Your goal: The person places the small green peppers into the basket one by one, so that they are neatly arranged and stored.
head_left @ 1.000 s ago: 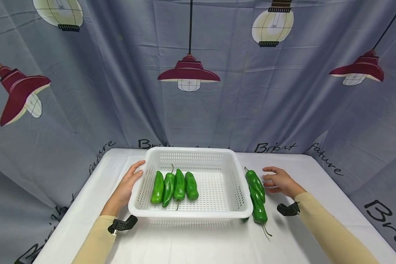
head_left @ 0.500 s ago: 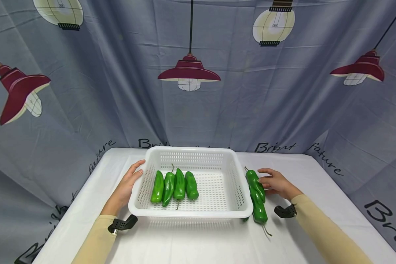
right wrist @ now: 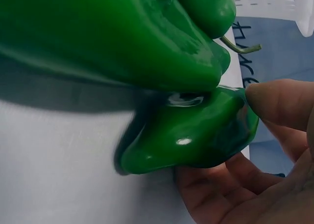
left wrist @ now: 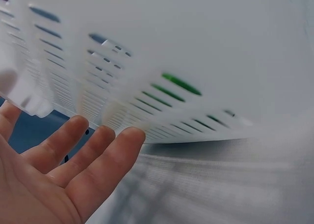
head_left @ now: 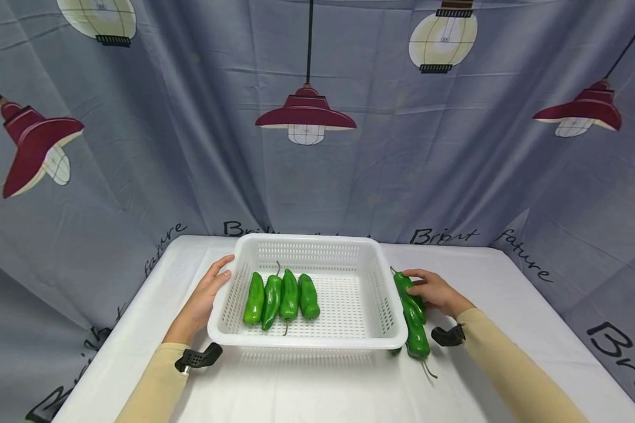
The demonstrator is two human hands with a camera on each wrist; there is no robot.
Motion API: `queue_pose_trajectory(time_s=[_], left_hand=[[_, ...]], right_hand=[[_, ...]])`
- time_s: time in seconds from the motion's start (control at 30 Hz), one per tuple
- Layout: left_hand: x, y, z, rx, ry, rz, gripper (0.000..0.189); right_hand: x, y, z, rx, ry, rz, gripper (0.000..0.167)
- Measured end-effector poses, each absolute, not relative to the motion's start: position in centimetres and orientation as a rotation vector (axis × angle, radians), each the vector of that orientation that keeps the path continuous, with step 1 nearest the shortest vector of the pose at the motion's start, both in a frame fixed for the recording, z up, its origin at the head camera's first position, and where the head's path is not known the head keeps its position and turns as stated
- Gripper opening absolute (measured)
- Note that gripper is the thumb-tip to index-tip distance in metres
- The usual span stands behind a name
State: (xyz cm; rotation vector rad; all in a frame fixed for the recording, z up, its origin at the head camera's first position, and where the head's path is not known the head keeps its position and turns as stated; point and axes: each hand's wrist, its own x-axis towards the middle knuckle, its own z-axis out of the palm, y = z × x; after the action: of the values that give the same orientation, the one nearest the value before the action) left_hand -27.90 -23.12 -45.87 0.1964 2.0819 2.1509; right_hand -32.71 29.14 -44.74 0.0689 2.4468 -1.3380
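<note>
A green pepper [right wrist: 191,138] lies on the bench [head_left: 317,390] just outside the right side of the white basket, and the right hand [head_left: 435,292] is around it: the thumb tip rests against one end while the other fingers are curled at its far side, so the hand is narrow and holding it. Touching that pepper in the right wrist view is a larger neighbouring pepper [right wrist: 117,42], with another pepper [right wrist: 208,8] behind. From the head, these form an overlapping line beside the basket, one stem pointing away and others toward the near edge; a dark green bit [head_left: 395,352] shows partly hidden by the basket rim. The white basket [head_left: 307,342] has slotted walls, and four peppers [head_left: 288,295] lie side by side in its left half, the right half of its floor bare. The left hand [head_left: 205,296] is at its left wall, wide, fingers extended and holding nothing; whether every fingertip touches is unclear. Black devices [head_left: 200,356] sit at both wrists, over tan sleeves [head_left: 156,382]. Beyond hangs a blue-grey cloth [head_left: 349,182] printed with lamps [head_left: 307,108] and lettering.
</note>
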Motion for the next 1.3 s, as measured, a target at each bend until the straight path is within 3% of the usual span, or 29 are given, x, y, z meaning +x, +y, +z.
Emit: queue_pose_trajectory(time_s=[0.53,1.3], left_hand=[[-27.9,-23.1,-45.8,0.200,2.072,2.163,0.054],[-27.8,-23.1,-45.8,0.210,2.092,2.148,0.055]], right_hand=[[-33.0,28.0,-44.6,0.002,2.474,-1.263,0.054],[-32.9,28.8,-44.5,0.111,2.481,-1.335,0.057]])
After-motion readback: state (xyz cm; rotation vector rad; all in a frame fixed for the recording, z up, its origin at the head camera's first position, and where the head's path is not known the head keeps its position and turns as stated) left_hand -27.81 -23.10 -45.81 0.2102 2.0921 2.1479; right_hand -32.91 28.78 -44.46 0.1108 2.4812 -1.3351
